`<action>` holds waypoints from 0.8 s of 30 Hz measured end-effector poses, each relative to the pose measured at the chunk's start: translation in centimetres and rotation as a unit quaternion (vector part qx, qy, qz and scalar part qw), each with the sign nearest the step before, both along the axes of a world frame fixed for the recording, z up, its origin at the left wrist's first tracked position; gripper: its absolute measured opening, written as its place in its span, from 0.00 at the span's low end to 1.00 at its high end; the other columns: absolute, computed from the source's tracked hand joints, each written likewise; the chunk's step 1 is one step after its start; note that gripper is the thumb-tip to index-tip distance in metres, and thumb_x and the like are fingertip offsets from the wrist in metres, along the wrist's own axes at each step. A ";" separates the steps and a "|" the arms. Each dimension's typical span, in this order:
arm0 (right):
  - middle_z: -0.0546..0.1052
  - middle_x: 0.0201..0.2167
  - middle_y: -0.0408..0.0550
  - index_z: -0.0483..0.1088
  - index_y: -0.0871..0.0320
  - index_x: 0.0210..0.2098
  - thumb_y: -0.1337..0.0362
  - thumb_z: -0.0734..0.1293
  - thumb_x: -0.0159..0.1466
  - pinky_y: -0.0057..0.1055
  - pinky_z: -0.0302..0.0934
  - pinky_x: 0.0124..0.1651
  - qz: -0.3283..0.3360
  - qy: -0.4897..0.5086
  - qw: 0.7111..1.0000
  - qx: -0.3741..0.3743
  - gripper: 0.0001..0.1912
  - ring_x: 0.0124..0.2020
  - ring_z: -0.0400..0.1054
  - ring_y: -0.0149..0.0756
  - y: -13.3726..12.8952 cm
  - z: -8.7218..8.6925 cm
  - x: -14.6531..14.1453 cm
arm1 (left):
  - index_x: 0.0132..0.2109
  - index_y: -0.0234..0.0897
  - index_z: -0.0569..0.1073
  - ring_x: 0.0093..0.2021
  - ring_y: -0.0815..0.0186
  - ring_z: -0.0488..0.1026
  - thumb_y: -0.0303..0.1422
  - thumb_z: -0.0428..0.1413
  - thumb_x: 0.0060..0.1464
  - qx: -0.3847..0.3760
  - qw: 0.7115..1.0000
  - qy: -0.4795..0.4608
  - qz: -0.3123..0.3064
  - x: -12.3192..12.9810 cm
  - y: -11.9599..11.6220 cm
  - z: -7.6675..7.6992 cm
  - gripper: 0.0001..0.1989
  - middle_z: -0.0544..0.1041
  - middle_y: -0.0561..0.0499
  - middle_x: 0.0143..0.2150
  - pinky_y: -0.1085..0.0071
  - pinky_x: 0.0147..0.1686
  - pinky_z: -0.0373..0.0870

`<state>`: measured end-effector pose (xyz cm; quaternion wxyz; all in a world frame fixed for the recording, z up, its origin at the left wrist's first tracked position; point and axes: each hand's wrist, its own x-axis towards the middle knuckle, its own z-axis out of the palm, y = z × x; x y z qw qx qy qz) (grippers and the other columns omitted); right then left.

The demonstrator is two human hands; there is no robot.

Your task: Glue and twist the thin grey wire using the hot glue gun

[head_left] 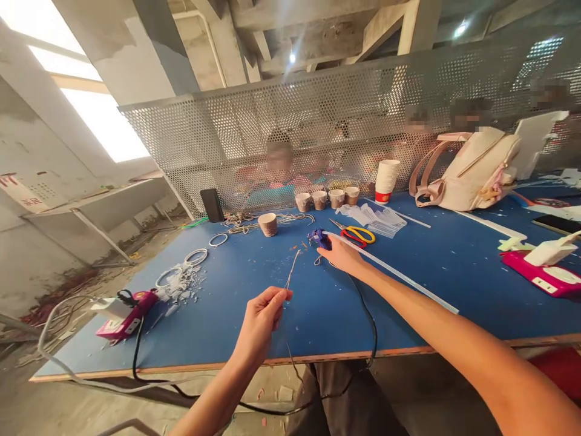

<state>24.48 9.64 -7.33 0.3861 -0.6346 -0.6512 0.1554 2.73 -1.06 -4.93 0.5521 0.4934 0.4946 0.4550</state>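
My left hand (265,312) is closed in a pinch on a thin pale cord (294,269). One end of the cord sticks up past the fingertips, and a thin strand hangs below the hand. Farther off, my right hand (341,253) is wrapped around a blue glue gun (319,238). A long translucent glue stick (408,280) runs back from the gun over the table. Small brownish bits lie by the gun's tip. Just beyond the right hand lie scissors (363,236) with red and yellow handles. A cord-wrapped cup (267,224) stands upright past the left hand.
Several small cups (320,200), stacked paper cups (387,181) and a backpack (476,172) line the back near a perforated metal screen (254,133). Magenta power strips (129,315) sit at both sides. A black cable (373,327) crosses the front edge. White rings (196,257) lie left.
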 end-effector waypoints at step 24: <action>0.76 0.26 0.46 0.73 0.56 0.33 0.52 0.60 0.63 0.32 0.64 0.33 0.162 0.081 0.983 0.005 0.16 0.28 0.68 0.38 -7.2 1.0 -0.3 | 0.29 0.29 0.76 0.17 0.80 0.50 0.34 0.61 0.40 -0.105 0.990 -0.090 -0.018 0.1 7.4 1.0 0.11 0.69 0.51 0.27 0.79 0.15 0.36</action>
